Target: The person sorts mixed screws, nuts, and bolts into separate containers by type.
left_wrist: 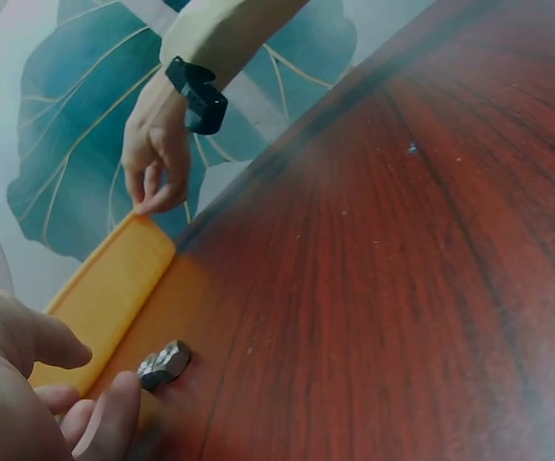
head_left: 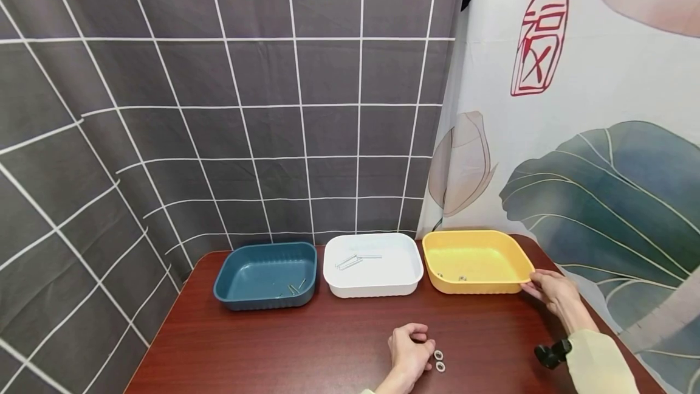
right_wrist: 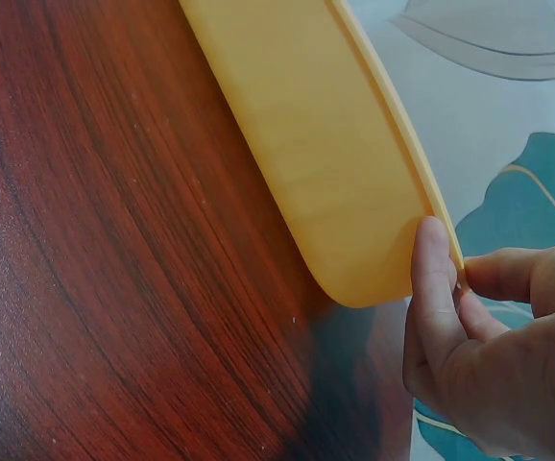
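My right hand (head_left: 554, 292) pinches the front right corner of the yellow tray (head_left: 474, 287) between thumb and fingers. The right wrist view shows the fingertips (right_wrist: 431, 230) on its outer wall and the thumb over the rim. Near the table's front, my left hand (head_left: 409, 352) is beside two metal nuts (head_left: 439, 355) lying on the wood. In the left wrist view its thumb and fingers are loosely bent and apart, with nothing visible between them; the nuts (left_wrist: 165, 365) sit just past the fingertips. A few small nuts (head_left: 462, 278) lie inside the yellow tray.
A white tray (head_left: 374, 290) with several thin silver pins (head_left: 352, 260) stands in the middle of the row. Left of it, a blue tray (head_left: 265, 303) holds small brass-coloured screws or pins (head_left: 295, 289). Wall cloths hang behind the brown table (head_left: 262, 351).
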`<state>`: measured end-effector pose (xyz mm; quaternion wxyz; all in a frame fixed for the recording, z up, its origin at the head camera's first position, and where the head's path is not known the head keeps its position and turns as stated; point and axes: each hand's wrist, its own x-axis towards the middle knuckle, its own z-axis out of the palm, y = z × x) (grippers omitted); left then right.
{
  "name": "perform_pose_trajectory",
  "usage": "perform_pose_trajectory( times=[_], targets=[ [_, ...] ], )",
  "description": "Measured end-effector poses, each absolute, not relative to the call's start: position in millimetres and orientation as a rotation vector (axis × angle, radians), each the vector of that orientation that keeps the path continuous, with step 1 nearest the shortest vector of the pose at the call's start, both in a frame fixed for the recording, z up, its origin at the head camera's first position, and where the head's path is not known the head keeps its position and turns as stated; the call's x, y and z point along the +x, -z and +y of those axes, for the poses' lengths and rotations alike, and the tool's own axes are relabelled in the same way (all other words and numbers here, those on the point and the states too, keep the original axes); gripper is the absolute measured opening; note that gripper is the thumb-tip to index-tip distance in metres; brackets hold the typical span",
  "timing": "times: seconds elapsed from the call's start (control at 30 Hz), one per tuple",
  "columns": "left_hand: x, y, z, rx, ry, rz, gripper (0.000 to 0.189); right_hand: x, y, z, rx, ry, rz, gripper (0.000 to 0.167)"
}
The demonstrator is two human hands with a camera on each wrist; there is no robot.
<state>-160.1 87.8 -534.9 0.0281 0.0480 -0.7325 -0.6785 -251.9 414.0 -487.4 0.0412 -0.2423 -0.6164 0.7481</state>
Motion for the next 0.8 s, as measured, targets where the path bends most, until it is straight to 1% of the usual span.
perform_pose_trajectory(
  times=[0.3,0.53,0.77,0.8],
  targets=[
    [-155,540,93,0.097,1.769,-2.398,0.023,-253,488,414,-0.732,-2.273,-1.909,0.042],
    [-154,541,97,0.142,1.584,-2.487,0.023,-252,489,414,-0.733,-2.291,-1.906,0.043],
    [-154,542,102,0.172,1.479,-2.497,0.024,-254,488,413,-0.764,-2.243,-1.915,0.030],
    [-153,542,103,0.177,1.466,-2.503,0.023,-254,488,413,-0.770,-2.240,-1.915,0.031]
  ],
)
